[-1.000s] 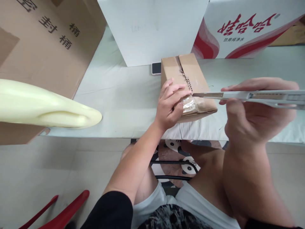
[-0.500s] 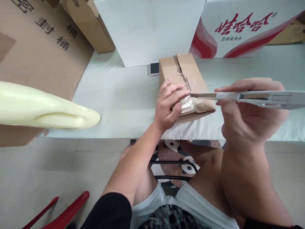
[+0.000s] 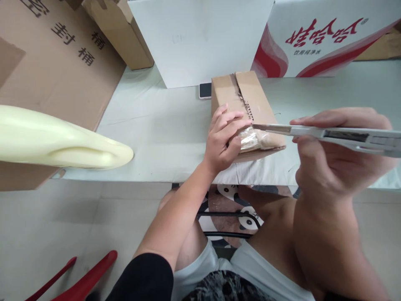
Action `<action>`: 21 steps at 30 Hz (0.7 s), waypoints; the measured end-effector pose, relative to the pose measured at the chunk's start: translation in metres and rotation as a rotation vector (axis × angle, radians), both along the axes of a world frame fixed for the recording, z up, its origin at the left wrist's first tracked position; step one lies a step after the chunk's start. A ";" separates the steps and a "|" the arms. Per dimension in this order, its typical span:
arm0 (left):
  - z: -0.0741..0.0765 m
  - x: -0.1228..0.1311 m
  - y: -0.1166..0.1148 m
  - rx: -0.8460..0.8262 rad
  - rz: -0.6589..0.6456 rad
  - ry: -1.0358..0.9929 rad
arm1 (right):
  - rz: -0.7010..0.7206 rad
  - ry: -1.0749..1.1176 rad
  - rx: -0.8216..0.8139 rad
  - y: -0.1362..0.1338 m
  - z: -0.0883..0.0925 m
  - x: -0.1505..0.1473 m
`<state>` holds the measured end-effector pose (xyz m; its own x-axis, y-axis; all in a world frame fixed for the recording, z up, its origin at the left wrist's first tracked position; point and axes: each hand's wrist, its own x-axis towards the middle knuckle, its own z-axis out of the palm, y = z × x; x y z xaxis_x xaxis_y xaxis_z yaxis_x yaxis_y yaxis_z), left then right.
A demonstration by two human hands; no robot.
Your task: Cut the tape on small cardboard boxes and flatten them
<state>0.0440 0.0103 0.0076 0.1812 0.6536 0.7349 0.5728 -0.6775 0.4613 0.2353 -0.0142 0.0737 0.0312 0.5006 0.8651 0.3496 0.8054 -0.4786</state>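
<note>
A small brown cardboard box (image 3: 261, 94) sits on the pale cloth, with a ragged perforated seam along its top and shiny clear tape (image 3: 249, 138) at its near end. My left hand (image 3: 224, 136) rests on the left of the box top, fingers stretched and slightly spread over it. In my right hand (image 3: 338, 154) is a white and grey utility knife (image 3: 347, 136), fingers closed round its handle. Its blade points left and meets the box top at the seam beside the tape, close to my left fingertips. How deep the tip goes is hidden.
Behind the box stand a plain white carton (image 3: 200, 42) and a white and red carton (image 3: 313, 50). A phone (image 3: 205, 91) lies just left of the box. At left are a large brown carton (image 3: 62, 71) and a pale yellow curved object (image 3: 69, 142). The table's near edge borders my knees.
My right hand and the knife handle have shifted right and slightly down in view, while the blade tip stays by the seam. My left hand keeps its place on the box.
</note>
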 end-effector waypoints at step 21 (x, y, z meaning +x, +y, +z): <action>0.005 0.002 -0.003 0.022 -0.011 -0.005 | -0.041 0.021 -0.033 -0.010 0.007 -0.004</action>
<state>0.0465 0.0076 0.0127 0.1844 0.6349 0.7502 0.5632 -0.6938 0.4488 0.2311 -0.0242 0.0809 0.0699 0.5265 0.8473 0.3713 0.7746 -0.5120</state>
